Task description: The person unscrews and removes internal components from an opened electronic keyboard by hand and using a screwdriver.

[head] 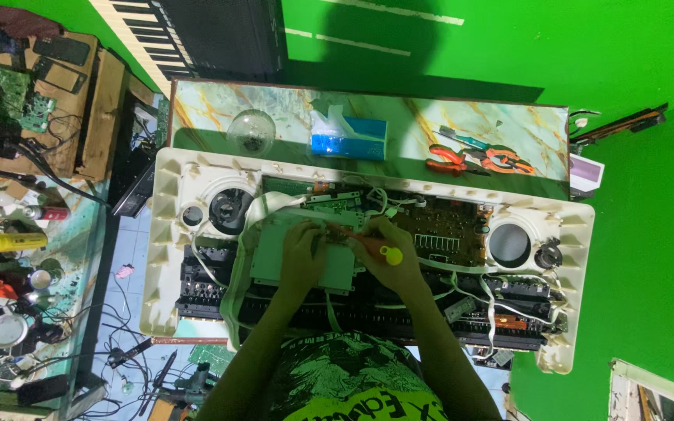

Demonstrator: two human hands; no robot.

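The right hand (390,261) grips a yellow-handled screwdriver (372,246), its shaft lying leftward toward the left hand (302,256); the left fingers press, uncurled, on the grey panel (274,253) inside the open keyboard shell (167,257); the tip sits between both hands, just beside the left fingertips.

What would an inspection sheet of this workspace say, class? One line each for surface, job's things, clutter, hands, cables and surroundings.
Surface: marbled green tabletop, mostly covered.
Job's things: opened cream plastic keyboard casing with brown circuit board and grey metal plate exposed.
Clutter: clear glass dome, blue tissue box, orange-handled pliers.
Hands: left hand rests on the plate; right hand grips a yellow-capped screwdriver.
Cables: white ribbon cables loop across the casing.
Surroundings: green walls; crowded side bench at left.
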